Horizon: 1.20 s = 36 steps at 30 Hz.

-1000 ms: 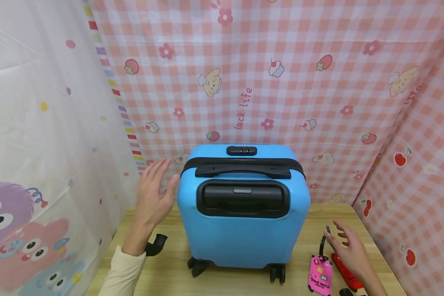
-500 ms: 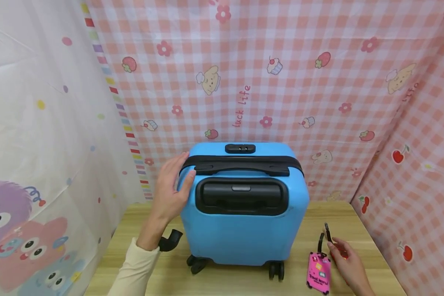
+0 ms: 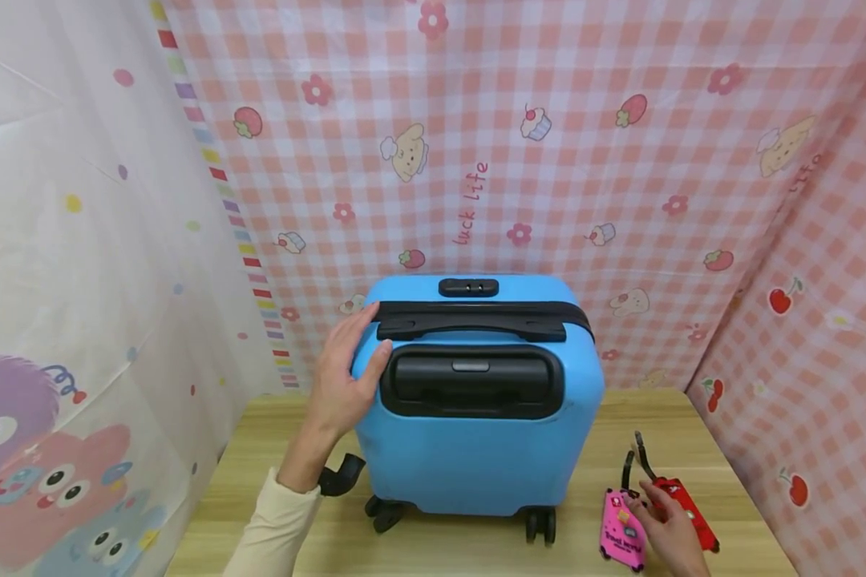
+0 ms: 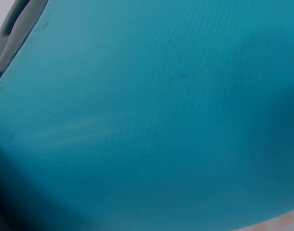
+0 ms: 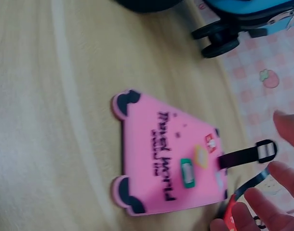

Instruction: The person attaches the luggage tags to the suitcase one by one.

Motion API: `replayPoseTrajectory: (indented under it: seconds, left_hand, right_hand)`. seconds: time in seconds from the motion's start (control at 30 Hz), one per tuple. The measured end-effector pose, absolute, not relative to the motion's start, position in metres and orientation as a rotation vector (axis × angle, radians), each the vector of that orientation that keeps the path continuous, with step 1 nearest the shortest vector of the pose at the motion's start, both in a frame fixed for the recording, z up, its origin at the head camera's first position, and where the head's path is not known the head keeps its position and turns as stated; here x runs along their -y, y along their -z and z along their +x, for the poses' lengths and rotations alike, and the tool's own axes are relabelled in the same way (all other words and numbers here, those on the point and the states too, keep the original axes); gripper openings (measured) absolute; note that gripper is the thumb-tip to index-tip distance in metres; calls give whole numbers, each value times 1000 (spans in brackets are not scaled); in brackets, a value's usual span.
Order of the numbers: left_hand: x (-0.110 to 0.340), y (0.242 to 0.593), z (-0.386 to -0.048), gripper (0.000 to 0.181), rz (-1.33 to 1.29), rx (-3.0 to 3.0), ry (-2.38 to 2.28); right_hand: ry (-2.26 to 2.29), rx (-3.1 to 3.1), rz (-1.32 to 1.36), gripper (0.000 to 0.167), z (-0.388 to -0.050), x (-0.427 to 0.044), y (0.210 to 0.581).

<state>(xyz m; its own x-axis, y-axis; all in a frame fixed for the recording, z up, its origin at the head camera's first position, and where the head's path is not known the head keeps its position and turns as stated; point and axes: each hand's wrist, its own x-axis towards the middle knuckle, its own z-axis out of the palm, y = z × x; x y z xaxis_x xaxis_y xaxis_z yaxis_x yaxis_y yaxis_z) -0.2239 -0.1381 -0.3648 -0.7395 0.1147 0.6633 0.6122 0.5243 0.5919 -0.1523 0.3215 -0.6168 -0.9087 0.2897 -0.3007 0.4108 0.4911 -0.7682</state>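
Observation:
A blue suitcase (image 3: pixel 469 465) stands upright on its wheels, its black handle (image 3: pixel 469 323) on top. My left hand (image 3: pixel 342 389) rests on its upper left corner, fingers extended along the side and thumb on the front. Blue shell (image 4: pixel 147 115) fills the left wrist view, which hides those fingers. My right hand (image 3: pixel 667 529) hovers at the pink luggage tag (image 3: pixel 612 541), fingers loosely spread and holding nothing. In the right wrist view the pink tag (image 5: pixel 152 149) lies flat, its black strap near my fingertips (image 5: pixel 282 175). Just right of that hand is a red luggage tag (image 3: pixel 696 517).
The wooden table (image 3: pixel 260 529) carries all of this. A pink checked curtain (image 3: pixel 505 176) hangs close behind the suitcase and along the right. On the left hangs a white patterned curtain (image 3: pixel 115 240). A black wrist mount (image 3: pixel 341 477) sits on my left wrist.
My left hand has moved right, from beside the suitcase onto its corner. My right hand went down to the red tag, then shifted left to the pink one.

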Motion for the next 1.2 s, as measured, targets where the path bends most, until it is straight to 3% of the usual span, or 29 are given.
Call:
replayPoseTrajectory:
  seconds: [0.13,0.33,0.6,0.9,1.2]
  left_hand:
    - [137,370,-223,52,-591,2185,1183]
    - [133,375,-220,46,-574,2162,1210]
    - [128,377,-217,45,-577,2160,1251]
    - [129,375,-222,44,-567,2148,1249]
    - [134,373,-223,44,-559,2141,1242]
  right_hand:
    - [1372,-2602,637,71,-152,-320,626]
    - [1438,-2540,792,77,-151,-316,642]
    - [1515,-2498,965,67,-148,-317,654]
    - [1601,-2417,899,83,-158,-319,653]
    - [1601,-2437,1021,64,-168,-305,656]
